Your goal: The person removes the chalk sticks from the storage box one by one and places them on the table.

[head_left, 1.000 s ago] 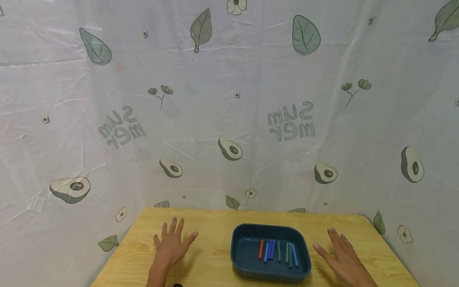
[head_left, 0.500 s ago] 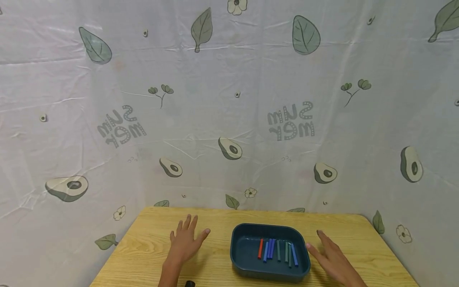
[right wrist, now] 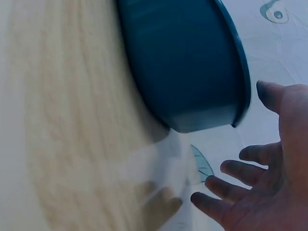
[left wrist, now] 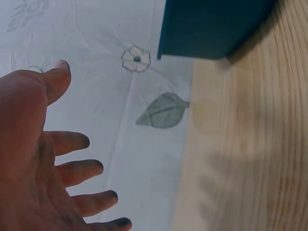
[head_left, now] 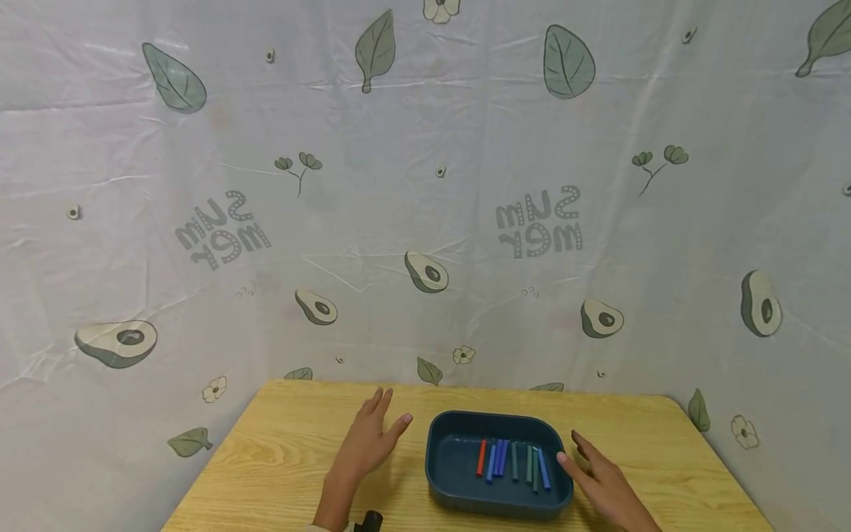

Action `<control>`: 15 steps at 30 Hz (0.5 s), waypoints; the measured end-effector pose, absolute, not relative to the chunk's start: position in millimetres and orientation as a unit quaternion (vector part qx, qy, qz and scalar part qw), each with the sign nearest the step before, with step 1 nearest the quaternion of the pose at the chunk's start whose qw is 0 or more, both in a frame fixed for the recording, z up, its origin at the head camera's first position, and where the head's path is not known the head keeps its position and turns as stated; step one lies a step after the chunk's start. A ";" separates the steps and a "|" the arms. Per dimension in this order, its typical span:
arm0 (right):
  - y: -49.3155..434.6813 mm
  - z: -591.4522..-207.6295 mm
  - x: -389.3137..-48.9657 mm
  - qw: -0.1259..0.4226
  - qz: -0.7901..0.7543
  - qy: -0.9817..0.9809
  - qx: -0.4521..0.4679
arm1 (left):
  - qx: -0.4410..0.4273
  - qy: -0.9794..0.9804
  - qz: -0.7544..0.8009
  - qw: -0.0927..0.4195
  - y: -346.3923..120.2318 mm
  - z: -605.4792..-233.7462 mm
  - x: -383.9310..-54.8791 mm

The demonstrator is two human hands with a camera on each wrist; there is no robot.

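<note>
A dark blue rectangular tray (head_left: 459, 496) with rounded corners stands on the table, its outer wall also large in the right wrist view. Inside lie several thin sticks: one red stick (head_left: 481, 458), several blue ones and several dark green ones, side by side. My left hand (head_left: 367, 443) is held above the table left of the tray, fingers straight and thumb spread, holding nothing. Close by the tray's right end is my right hand (head_left: 603, 484), its thumb tip right at the rim. In the right wrist view its fingers (right wrist: 231, 187) are spread with nothing between them.
The wooden table (head_left: 292, 458) reaches to a pale curtain (head_left: 372, 222) printed with leaves, avocados and flowers, which hangs behind it and at both sides. A black strap piece (head_left: 372, 521) shows at the left wrist.
Both hands have moved inward toward the tray, the left hand to the right and the right hand to the left. The tray and its sticks stay in place.
</note>
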State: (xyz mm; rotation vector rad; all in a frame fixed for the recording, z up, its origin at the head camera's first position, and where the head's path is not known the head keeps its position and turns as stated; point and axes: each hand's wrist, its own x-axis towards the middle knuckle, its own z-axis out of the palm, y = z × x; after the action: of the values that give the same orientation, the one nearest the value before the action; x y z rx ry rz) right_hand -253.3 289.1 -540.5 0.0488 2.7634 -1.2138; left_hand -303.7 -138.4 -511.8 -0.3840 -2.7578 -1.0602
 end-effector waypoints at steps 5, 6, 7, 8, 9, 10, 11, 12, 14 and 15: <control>283.9 -545.2 -251.1 0.060 -0.433 0.899 0.023 | -0.147 -0.916 -0.364 0.082 -126.8 -508.7 -305.9; 282.8 -545.9 -250.1 0.058 -0.438 0.897 0.027 | -0.150 -0.915 -0.366 0.084 -124.6 -508.4 -306.1; 281.9 -546.8 -249.2 0.056 -0.440 0.896 0.029 | -0.155 -0.913 -0.368 0.087 -122.3 -507.8 -306.1; 280.7 -547.3 -248.1 0.052 -0.443 0.895 0.033 | -0.160 -0.911 -0.370 0.091 -120.1 -506.9 -306.0; 279.5 -547.9 -247.2 0.046 -0.443 0.895 0.036 | -0.165 -0.908 -0.373 0.095 -117.9 -506.3 -306.0; 278.3 -548.4 -245.9 0.041 -0.446 0.893 0.040 | -0.170 -0.905 -0.377 0.098 -115.7 -505.7 -306.1; 277.4 -549.1 -244.8 0.034 -0.445 0.894 0.043 | -0.175 -0.903 -0.379 0.102 -113.5 -505.2 -306.2; 276.5 -549.5 -243.5 0.028 -0.445 0.894 0.047 | -0.179 -0.901 -0.381 0.106 -111.2 -504.8 -306.4; 274.9 -550.6 -240.9 0.015 -0.443 0.895 0.052 | -0.189 -0.897 -0.384 0.112 -106.3 -504.2 -307.0; 274.3 -551.2 -239.8 0.011 -0.440 0.896 0.056 | -0.193 -0.895 -0.386 0.114 -103.7 -504.1 -307.4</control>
State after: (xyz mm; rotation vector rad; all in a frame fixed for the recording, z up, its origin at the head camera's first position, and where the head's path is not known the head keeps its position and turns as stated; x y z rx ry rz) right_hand -239.8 274.3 -551.2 0.1743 2.7957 -1.3740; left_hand -307.4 -103.7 -504.1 -0.5672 -2.6242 -1.1318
